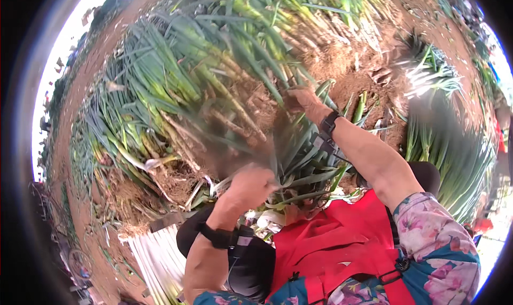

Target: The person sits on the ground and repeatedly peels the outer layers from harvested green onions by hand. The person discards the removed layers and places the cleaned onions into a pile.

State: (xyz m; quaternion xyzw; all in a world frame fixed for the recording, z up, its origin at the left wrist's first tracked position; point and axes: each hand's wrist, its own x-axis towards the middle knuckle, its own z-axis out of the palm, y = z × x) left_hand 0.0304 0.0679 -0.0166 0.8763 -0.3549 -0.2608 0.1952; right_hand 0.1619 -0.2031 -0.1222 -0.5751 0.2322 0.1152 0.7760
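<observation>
Long leeks with dirty, hairy roots (155, 96) lie in a thick pile ahead of me and to the left. My right hand (305, 102) is closed around green leek leaves at the near side of the pile, its fingertips partly hidden. Lower and to the left, my left hand (250, 187) is curled into a fist, slightly smeared by motion. What it grips, if anything, I cannot make out. Between my hands the view is blurred, with loose green leaves (307, 166) heaped below them, in front of my red apron (331, 235).
White, peeled leek stalks (160, 262) lie bundled at lower left. More leeks (449, 155) are stacked at right, with white-ended ones (435, 72) beyond them. Brown soil (80, 198) surrounds the piles. My dark-clad knee (422, 174) borders the right side.
</observation>
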